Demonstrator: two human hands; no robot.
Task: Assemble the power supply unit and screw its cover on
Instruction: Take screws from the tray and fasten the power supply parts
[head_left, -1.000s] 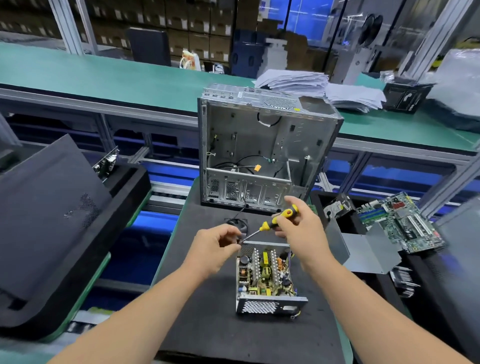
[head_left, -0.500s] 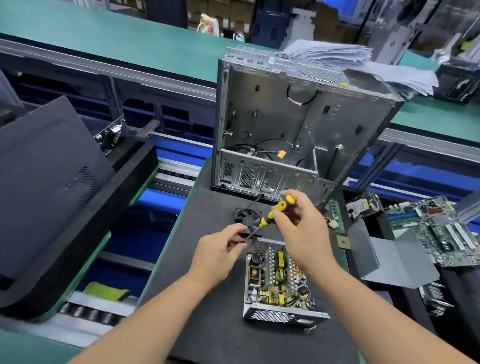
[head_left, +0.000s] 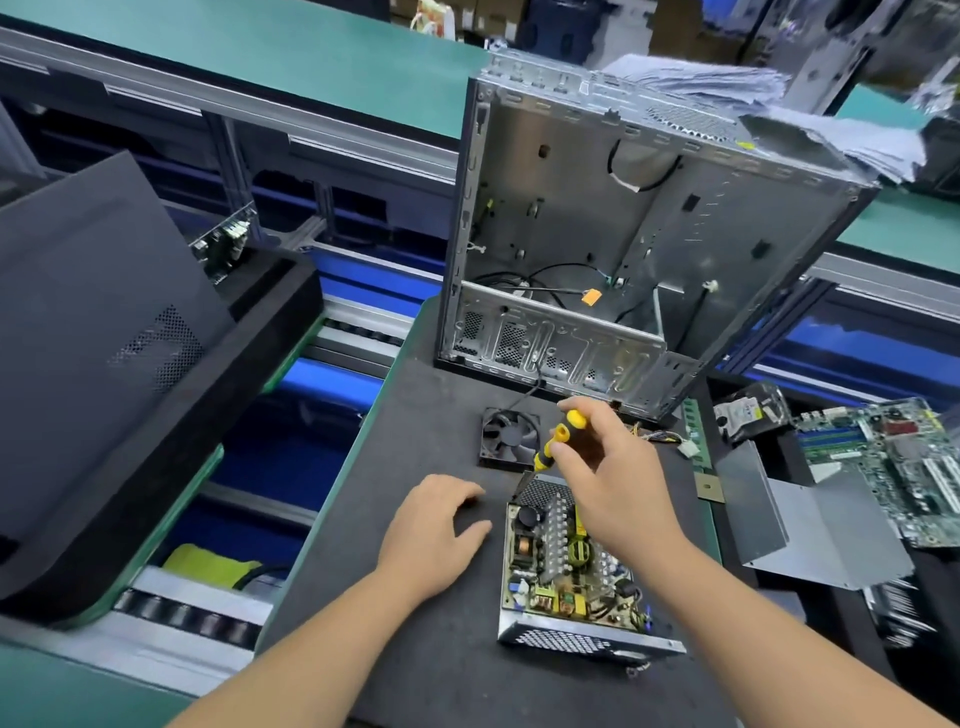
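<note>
The power supply unit (head_left: 563, 587) lies uncovered on the black mat, its circuit board showing and its perforated wall facing me. My right hand (head_left: 610, 478) grips a yellow-and-black screwdriver (head_left: 558, 439); the tip points down at the unit's far left corner. My left hand (head_left: 434, 525) rests on the mat just left of the unit, fingers curled and apart, nothing visible in it. A bent grey metal cover (head_left: 800, 525) lies to the right of the unit. A small black fan (head_left: 509, 439) sits behind the unit.
An open metal computer case (head_left: 613, 234) stands upright at the back of the black mat (head_left: 415, 415). A motherboard (head_left: 893, 457) and a drive lie at the right. A black side panel (head_left: 88, 322) leans in a foam tray at the left. Paper stacks lie behind the case.
My left hand has left the screwdriver tip and dropped onto the mat. My right hand has brought the screwdriver down to the unit's far corner. The view has tilted downward and closer.
</note>
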